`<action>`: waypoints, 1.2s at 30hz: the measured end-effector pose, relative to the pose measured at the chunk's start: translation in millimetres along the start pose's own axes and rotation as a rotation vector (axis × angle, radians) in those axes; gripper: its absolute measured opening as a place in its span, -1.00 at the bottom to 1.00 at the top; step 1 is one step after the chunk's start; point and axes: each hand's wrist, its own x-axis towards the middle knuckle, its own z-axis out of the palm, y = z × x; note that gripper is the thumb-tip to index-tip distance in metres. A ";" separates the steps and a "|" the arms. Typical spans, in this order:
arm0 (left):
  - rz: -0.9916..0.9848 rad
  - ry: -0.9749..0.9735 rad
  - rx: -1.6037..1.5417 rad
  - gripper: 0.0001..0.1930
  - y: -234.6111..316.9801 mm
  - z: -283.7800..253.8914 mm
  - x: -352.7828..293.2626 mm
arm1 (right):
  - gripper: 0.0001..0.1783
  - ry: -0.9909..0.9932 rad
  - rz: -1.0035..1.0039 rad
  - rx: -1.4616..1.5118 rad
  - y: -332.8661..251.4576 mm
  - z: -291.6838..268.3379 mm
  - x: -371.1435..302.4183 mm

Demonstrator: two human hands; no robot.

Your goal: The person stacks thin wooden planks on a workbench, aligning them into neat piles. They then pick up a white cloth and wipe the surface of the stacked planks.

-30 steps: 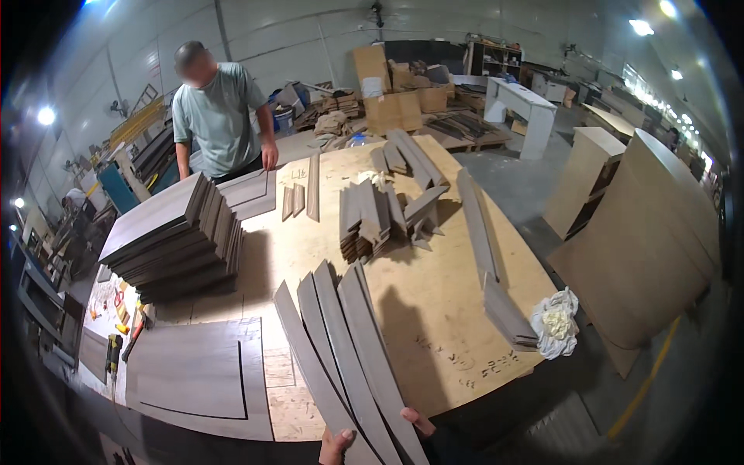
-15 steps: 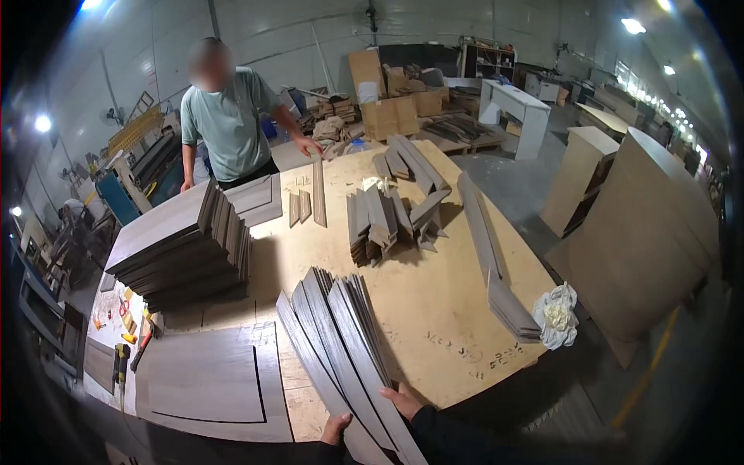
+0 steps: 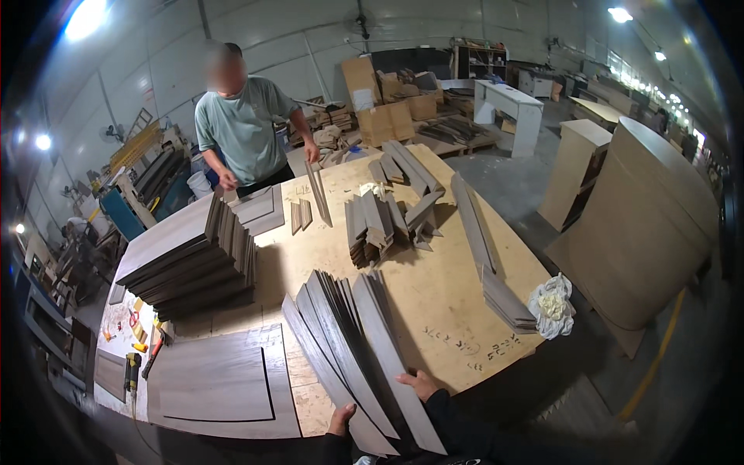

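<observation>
Long grey wood strips with angled ends lie in a fanned bundle at the table's near edge. My left hand is closed on the near end of the left group of wood strips, thumb on top. On the right, my right hand grips a separate group of wood strips from its outer side. A dark gap shows between the two groups. The fingers beneath the strips are hidden. Beyond the bundle lies a pile of shorter mitred pieces.
A tall stack of panels stands at left, behind a flat panel. A cordless drill lies nearby. Across the table, a co-worker holds a thin strip. Long strips and a crumpled white cloth lie at right.
The right-hand strips have moved rightward, widening the gap from the left group. My right hand has shifted slightly right and up. The co-worker has lifted one end of a strip and raised the other hand.
</observation>
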 end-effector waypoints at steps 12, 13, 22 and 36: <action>-0.050 0.012 -0.135 -0.70 -10.2 -11.6 -0.4 | -0.10 0.110 -0.614 -0.575 -53.0 -30.7 -21.2; -0.059 -0.016 -0.147 -0.70 -17.1 -16.1 5.2 | -0.11 -0.108 -0.600 -0.382 -49.2 -10.1 -24.7; 0.022 -0.093 0.004 -0.60 27.2 15.6 -2.8 | -0.23 -0.209 -0.088 -0.007 5.6 85.7 -15.8; 0.110 0.129 0.576 -0.04 56.9 9.1 -90.6 | -0.44 -0.655 0.546 0.782 56.6 103.8 -48.0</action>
